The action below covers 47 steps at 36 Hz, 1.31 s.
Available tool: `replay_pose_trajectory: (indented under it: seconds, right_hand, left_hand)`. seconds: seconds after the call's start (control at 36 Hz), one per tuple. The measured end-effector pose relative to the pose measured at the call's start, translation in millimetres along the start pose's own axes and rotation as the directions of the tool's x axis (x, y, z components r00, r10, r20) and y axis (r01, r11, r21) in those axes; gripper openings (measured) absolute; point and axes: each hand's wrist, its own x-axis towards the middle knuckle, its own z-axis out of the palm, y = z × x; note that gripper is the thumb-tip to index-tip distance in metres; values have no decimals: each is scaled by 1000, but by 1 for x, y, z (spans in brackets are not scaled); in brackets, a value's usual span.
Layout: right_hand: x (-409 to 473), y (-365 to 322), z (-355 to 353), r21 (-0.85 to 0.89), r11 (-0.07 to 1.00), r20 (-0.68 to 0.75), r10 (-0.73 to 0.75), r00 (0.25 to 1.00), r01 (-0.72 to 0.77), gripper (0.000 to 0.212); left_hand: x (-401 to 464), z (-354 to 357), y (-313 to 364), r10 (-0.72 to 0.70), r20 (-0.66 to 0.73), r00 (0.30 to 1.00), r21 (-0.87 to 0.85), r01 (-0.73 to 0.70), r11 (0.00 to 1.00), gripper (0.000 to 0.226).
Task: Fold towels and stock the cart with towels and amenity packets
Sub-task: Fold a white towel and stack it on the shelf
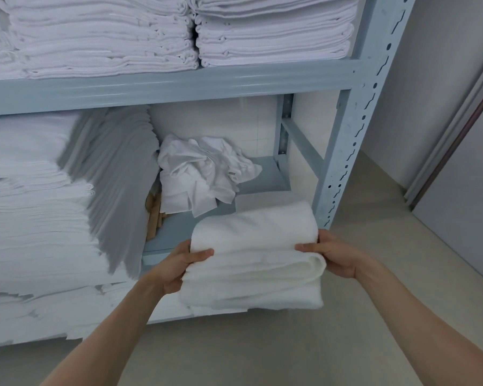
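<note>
Left hand (pixel 179 264): gripped the left end of 1 folded white towel (pixel 254 257). Towel: held in front of the grey shelf (pixel 162 84), long axis running left-right, level. Right hand (pixel 331 253): gripped its right end.

Your left hand (pixel 179 267) and right hand (pixel 333 254) grip a folded white towel (pixel 254 260) by its ends, at the front edge of the blue-grey shelf (pixel 265 179), where a crumpled cloth (pixel 204 174) lies beside stacked linens (pixel 34 218).
</note>
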Motion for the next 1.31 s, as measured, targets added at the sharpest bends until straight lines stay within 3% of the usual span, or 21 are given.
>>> replay_pose_trajectory:
  seconds: [0.17, 0.31, 0.39, 0.5, 0.58, 0.67, 0.72, 0.83, 0.92, 1.17, 1.31]
  right_hand:
    - [-2, 6, -4, 86, 994, -24, -62, 998, 64, 51]
    - [-9, -15, -3, 109, 981, -66, -155, 986, 161, 38]
    - [-12, -36, -6, 86, 950, -68, -295, 953, 300, 30]
    - [-14, -53, -5, 20, 911, -13, -411, 911, 411, 23]
    - [-6, -52, -15, 11, 915, -40, -403, 914, 403, 36]
    - [-3, -40, -27, 65, 918, -44, -389, 920, 391, 43]
    - [-5, -31, -31, 49, 933, -46, -353, 934, 355, 39]
    - [-2, -22, -38, 39, 955, -37, -292, 956, 293, 58]
    - [-1, -18, -47, 40, 976, 12, -213, 977, 213, 49]
    - [8, 0, -81, 101, 992, -188, -51, 981, 71, 38]
    - [23, 3, -97, 209, 978, -145, 36, 989, -5, 67]
  left_hand:
    - [1, 8, 8, 44, 6, 999, -8, -44, 999, 71]
    - [0, 16, 30, 127, 14, 992, -39, -126, 991, 43]
    - [1, 19, 48, 240, -54, 969, -45, -242, 969, 35]
    - [10, 20, 60, 269, -168, 948, -9, -275, 961, 36]
    - [15, 32, 67, 269, -165, 949, 8, -272, 962, 21]
    - [18, 41, 61, 305, -196, 932, 50, -302, 952, 32]
    - [19, 45, 51, 261, -230, 938, 67, -252, 965, 30]
    - [25, 51, 38, 112, -236, 965, 33, -107, 994, 33]
    - [32, 58, 30, 65, -238, 969, -35, -75, 997, 36]
    - [60, 78, 1, 19, -265, 964, -195, -73, 978, 41]
    - [75, 87, -10, 46, -201, 979, -224, -92, 970, 61]
